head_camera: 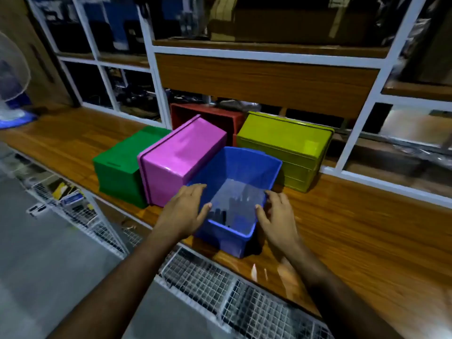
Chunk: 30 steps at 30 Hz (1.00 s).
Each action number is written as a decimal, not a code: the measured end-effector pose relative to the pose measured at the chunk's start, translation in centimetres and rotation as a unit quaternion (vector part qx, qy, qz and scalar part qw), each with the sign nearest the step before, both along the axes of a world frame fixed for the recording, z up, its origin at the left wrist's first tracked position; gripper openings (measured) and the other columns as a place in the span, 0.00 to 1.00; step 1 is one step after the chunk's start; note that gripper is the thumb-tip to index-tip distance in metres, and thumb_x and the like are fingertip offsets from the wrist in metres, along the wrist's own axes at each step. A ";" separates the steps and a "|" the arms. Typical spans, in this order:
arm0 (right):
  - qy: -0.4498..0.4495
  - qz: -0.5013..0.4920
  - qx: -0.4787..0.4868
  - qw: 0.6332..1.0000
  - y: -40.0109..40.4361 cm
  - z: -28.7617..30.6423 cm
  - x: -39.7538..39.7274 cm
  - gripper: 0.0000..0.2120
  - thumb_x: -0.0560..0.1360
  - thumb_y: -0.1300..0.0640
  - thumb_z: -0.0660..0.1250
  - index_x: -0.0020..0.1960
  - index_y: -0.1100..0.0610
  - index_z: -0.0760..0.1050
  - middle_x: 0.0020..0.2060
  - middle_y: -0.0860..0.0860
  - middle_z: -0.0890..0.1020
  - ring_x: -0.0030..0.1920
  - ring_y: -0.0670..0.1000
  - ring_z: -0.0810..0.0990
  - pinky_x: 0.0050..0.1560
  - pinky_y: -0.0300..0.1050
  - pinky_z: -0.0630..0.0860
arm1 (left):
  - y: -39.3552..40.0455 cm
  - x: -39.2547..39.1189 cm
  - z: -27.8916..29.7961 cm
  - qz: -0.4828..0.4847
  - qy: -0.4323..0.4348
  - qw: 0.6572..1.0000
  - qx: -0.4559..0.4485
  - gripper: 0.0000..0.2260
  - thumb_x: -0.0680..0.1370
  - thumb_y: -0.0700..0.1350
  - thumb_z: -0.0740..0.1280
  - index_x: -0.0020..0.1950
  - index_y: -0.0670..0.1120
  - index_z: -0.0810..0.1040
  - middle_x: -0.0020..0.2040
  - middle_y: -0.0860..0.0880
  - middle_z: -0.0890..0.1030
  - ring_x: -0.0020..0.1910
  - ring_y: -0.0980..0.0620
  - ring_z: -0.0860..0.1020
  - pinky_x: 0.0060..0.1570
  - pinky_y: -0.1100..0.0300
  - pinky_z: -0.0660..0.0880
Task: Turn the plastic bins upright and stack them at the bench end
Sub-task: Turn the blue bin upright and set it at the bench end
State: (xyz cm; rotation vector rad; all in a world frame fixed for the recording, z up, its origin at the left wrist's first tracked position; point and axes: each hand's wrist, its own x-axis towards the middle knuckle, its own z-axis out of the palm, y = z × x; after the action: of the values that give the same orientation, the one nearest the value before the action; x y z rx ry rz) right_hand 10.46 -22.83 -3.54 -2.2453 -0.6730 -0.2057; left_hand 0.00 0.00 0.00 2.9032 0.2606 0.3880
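Note:
A blue bin (241,167) stands upright, mouth up, near the front edge of the wooden bench (354,231). My left hand (187,209) grips its left rim and my right hand (275,214) grips its right rim, thumbs inside. Just left of it a pink bin (181,155) lies on its side, touching the blue one. A green bin (122,167) sits upside down further left. A yellow-green bin (286,148) lies overturned behind right. A red bin (210,117) rests on its side at the back, partly hidden.
White-framed shelving (156,77) with a wooden panel rises behind the bench. A fan (12,79) stands at the bench's far left end. Wire-mesh shelves (220,285) with small items run under the front edge. The bench top stretches bare to the right.

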 end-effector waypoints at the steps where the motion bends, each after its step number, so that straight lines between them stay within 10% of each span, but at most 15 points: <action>1: -0.002 -0.018 0.010 1.000 0.5 -0.2 0.4 0.23 0.77 0.50 0.65 0.69 0.58 0.69 0.54 0.54 0.73 0.50 0.54 0.77 0.51 0.45 0.75 | 0.7 1.1 -0.1 -0.018 0.000 1.000 -0.013 0.25 0.79 0.54 0.59 0.72 0.43 0.66 0.68 0.43 0.73 0.67 0.43 0.69 0.66 0.50 0.68; 6: 0.056 -0.122 0.006 0.991 2.3 1.2 1.7 0.23 0.76 0.56 0.68 0.69 0.60 0.70 0.61 0.58 0.76 0.61 0.56 0.73 0.54 0.39 0.66 | 2.2 5.6 -0.3 -0.088 0.008 0.996 -0.027 0.19 0.78 0.45 0.64 0.67 0.40 0.71 0.63 0.40 0.76 0.62 0.40 0.71 0.63 0.50 0.69; 11: 0.144 -0.170 0.052 0.973 3.8 1.3 2.1 0.19 0.75 0.59 0.69 0.65 0.59 0.74 0.37 0.42 0.77 0.35 0.41 0.75 0.33 0.34 0.67 | 3.7 8.5 -0.6 -0.070 0.034 0.997 0.022 0.18 0.76 0.41 0.64 0.64 0.37 0.71 0.63 0.37 0.74 0.61 0.36 0.71 0.64 0.50 0.65; 16: 0.152 -0.175 0.029 0.972 3.5 1.6 2.1 0.20 0.75 0.62 0.68 0.66 0.58 0.73 0.45 0.50 0.80 0.35 0.41 0.75 0.29 0.28 0.68 | 3.2 9.3 -0.1 -0.049 0.074 0.995 0.035 0.21 0.76 0.41 0.62 0.69 0.40 0.65 0.67 0.39 0.70 0.63 0.38 0.69 0.64 0.51 0.65; 23: 0.177 -0.180 0.018 0.967 0.0 2.2 1.8 0.20 0.76 0.61 0.67 0.68 0.56 0.72 0.50 0.51 0.81 0.45 0.47 0.79 0.43 0.42 0.78 | 3.7 10.8 -0.8 0.006 0.059 0.995 -0.076 0.18 0.74 0.37 0.64 0.63 0.40 0.70 0.58 0.35 0.76 0.57 0.33 0.77 0.54 0.43 0.73; 30: 0.170 -0.205 0.004 0.964 -4.3 2.0 1.8 0.19 0.75 0.57 0.68 0.65 0.56 0.75 0.45 0.51 0.83 0.40 0.45 0.79 0.33 0.35 0.72 | 1.7 11.5 -1.4 -0.002 0.034 0.969 -0.245 0.15 0.77 0.44 0.66 0.63 0.43 0.78 0.55 0.38 0.83 0.57 0.38 0.79 0.55 0.50 0.76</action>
State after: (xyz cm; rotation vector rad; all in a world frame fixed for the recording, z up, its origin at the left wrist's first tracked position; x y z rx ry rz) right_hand 12.26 -27.14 -1.55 -2.3137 -0.0221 -0.0199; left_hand 11.50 1.70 -1.43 2.4304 0.3110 0.1870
